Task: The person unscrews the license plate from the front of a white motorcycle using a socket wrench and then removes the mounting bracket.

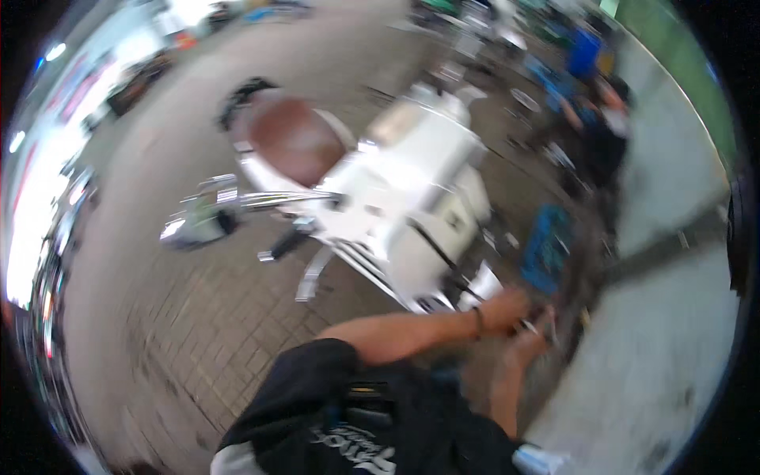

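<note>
While the view was smeared by head motion, I could still place the main things.

Left hand: my left hand (507, 309) reached across my body to the right, arm nearly level, a dark band at the wrist. It sat just beside the scooter's low near edge. Whether those fingers were spread or curled I cannot tell; blur hid them.

Right hand: my right hand (529, 342) came up from the lower edge and met the left one, the two touching or nearly so. A small pale, metallic-looking object (529, 325) showed between them; I judged the fingers were pinched around it, but the grip itself was too blurred to confirm.

Thing in hand: that small object lay at the meeting of both hands, near the ground, right of centre and close to me.

Scooter: the white scooter (419, 190) with a brown seat (294, 141) leaned away toward the far left, its chrome parts (237, 198) sticking out left. I judged both hands were low because its underside was nearest there.

Crate: a blue crate (546, 247) stood just beyond my hands, to the right of the scooter.

Edges: a pale concrete kerb (665, 317) ran along the right, closing that side.

Open room: brick paving (198, 317) spread to the left, well apart from the hands.

Other person: someone in dark clothes (606, 134) crouched far right.
</note>
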`<action>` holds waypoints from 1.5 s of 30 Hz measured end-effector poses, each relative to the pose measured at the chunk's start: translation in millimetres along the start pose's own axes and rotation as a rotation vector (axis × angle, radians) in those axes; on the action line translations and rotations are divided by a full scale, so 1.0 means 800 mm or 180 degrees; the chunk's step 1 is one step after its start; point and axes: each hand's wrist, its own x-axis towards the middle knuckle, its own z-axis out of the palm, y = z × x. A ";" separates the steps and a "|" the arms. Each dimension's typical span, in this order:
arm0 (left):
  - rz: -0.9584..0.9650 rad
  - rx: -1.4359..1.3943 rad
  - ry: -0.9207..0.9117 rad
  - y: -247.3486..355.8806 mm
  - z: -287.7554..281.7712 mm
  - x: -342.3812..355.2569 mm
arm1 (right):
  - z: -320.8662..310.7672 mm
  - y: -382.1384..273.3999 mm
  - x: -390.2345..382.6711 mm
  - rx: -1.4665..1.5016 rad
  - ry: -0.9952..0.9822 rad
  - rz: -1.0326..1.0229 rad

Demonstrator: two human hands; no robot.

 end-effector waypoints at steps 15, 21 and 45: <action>0.0093 -0.0121 0.0438 -0.003 0.045 0.009 | -0.054 0.023 0.053 -0.1138 0.0222 -0.0479; 0.0737 0.0189 0.1131 -0.013 0.063 0.002 | -0.044 0.030 0.054 -0.1171 0.0236 -0.0503; 0.0074 -0.0186 -0.0200 0.008 0.027 0.011 | -0.060 0.031 0.051 -0.1225 0.0408 -0.0778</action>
